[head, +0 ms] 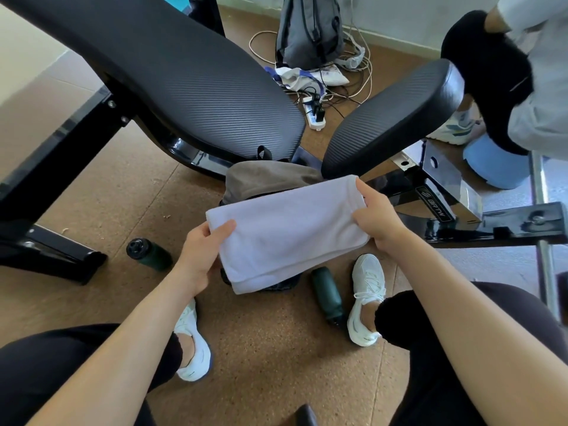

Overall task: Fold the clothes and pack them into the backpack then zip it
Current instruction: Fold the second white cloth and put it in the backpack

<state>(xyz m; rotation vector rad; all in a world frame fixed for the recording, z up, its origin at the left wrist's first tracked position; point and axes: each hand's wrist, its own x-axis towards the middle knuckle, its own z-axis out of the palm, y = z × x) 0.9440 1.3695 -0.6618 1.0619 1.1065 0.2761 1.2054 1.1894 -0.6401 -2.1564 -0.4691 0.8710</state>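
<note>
Benches fill the top of my view: a long padded bench (196,84) slanting from the upper left and a shorter pad (390,115) on the right, both on black frames standing on the cork floor (270,348). Between them, low on the floor, sits the backpack (267,179), brownish and slumped, its top toward me; I judge it was put there so that I can load it from where I sit. Most of it is hidden, so I cannot tell whether its mouth is open.

I hold the folded white cloth (285,232) flat, right above the backpack and covering its near part. My left hand (203,250) pinches the near left edge, thumb on top and fingers underneath. My right hand (378,219) grips the far right end the same way. Holding both ends keeps the fold from falling open while I line it up with the bag; lowering it in looks like the next step.

My shoes (365,299) are planted either side. Two dark green bottles lie on the floor: one (327,293) just beside the backpack, the other (149,252) further left.
</note>
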